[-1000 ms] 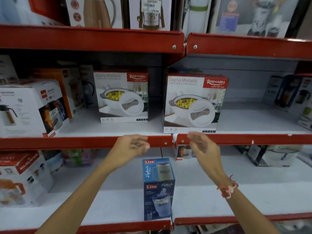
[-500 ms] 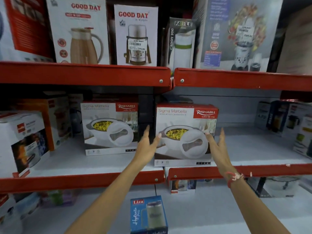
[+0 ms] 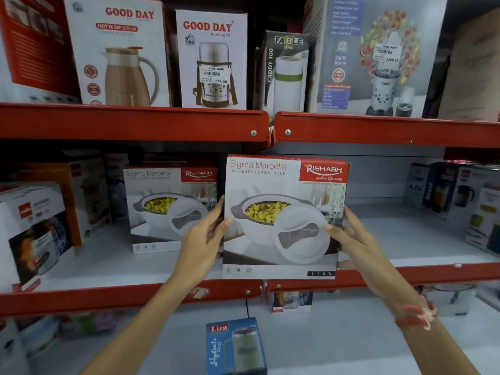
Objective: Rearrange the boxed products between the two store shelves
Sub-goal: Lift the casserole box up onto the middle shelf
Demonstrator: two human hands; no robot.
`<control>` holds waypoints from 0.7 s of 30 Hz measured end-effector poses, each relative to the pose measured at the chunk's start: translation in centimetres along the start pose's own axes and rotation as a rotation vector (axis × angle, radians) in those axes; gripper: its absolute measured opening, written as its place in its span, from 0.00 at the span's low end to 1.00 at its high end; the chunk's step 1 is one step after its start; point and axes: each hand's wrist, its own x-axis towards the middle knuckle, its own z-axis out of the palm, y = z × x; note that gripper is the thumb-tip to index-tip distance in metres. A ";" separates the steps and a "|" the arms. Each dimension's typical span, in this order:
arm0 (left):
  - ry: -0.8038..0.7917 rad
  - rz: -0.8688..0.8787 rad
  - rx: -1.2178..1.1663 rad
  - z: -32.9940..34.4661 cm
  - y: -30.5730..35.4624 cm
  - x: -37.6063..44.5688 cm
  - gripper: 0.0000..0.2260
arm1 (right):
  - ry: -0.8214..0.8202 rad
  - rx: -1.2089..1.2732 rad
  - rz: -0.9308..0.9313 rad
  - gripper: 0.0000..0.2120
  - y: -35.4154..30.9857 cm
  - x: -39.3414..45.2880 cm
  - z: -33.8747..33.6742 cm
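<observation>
Both hands are on the casserole box (image 3: 284, 217) now, left hand (image 3: 204, 239) pressed to its left side, right hand (image 3: 351, 239) to its right, thumbs lapped over the front face. It stands upright at the front lip of the middle shelf (image 3: 405, 274), just right of the join between the two bays. Its twin box (image 3: 170, 209) sits further back in the left bay. Grip looks even, so I'd expect either bay to be within reach.
</observation>
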 end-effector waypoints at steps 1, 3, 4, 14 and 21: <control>-0.001 0.006 -0.001 -0.7 0.4 -0.9 0.19 | -0.013 -0.002 0.006 0.27 -0.6 -1.1 0.1; 0.011 0.018 0.018 -2.4 1.2 -2.9 0.18 | -0.025 0.004 0.037 0.29 -1.7 -3.4 0.3; 0.024 0.019 0.022 -3.3 1.6 -4.0 0.18 | -0.037 0.011 0.056 0.30 -2.4 -4.6 0.5; 0.138 -0.037 0.016 -10.5 5.2 -12.7 0.21 | -0.191 0.053 0.040 0.33 -7.1 -12.6 3.0; 0.154 -0.012 0.040 -13.0 5.3 -14.5 0.21 | -0.214 0.066 0.029 0.34 -7.7 -13.8 5.1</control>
